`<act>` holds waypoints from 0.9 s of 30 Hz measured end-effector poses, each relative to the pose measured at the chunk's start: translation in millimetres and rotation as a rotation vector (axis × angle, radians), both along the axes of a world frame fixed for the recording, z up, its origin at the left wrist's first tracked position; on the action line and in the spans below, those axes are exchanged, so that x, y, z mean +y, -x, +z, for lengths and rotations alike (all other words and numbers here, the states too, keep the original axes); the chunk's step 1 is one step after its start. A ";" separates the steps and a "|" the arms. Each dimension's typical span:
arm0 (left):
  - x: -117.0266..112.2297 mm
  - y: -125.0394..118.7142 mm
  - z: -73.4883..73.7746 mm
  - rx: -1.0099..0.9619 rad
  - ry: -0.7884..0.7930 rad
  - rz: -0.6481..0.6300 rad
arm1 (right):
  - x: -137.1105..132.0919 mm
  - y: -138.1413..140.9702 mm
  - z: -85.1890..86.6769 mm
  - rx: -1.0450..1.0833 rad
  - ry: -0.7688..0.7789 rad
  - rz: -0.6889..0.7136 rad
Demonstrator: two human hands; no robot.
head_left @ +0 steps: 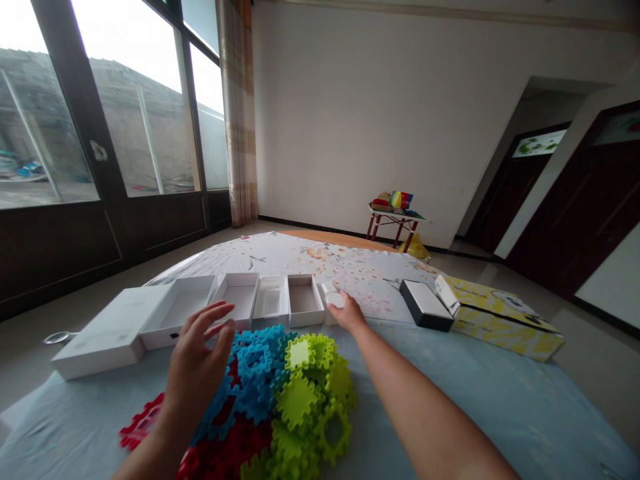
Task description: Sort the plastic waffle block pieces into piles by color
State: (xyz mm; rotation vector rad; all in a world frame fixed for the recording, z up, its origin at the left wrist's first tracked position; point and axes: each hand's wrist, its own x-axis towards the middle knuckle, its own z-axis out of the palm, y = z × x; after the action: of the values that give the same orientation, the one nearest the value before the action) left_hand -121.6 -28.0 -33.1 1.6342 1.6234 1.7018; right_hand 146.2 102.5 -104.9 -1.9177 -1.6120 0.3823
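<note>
A heap of toothed plastic tiles lies on the pale blue cloth in front of me: blue ones, lime green ones and red ones. My left hand hovers over the heap's left side with fingers spread, holding nothing. My right hand reaches forward to a small white box at the right end of a row of open white boxes and rests on it.
A large white lid lies at the row's left end. A black-and-white box and a yellow patterned box lie to the right. A floral sheet spreads beyond. A small red table stands by the far wall.
</note>
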 end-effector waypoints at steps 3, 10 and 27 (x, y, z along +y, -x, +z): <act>-1.8 -1.8 -2.2 0.053 -0.018 0.000 | 0.1 -1.6 -1.9 0.070 -0.091 0.133; -9.8 -9.9 1.0 0.240 -0.041 -0.054 | -7.2 -71.4 21.3 -0.256 -0.119 -0.207; -51.8 -66.1 4.0 0.749 0.010 -0.659 | -52.8 -188.3 15.6 -0.557 0.073 -0.473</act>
State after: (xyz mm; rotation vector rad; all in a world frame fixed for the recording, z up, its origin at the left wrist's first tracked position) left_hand -55.5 -79.9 -29.1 2.6014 1.0796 0.7863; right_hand 334.5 49.7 -89.3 -2.5235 -1.3887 -0.3202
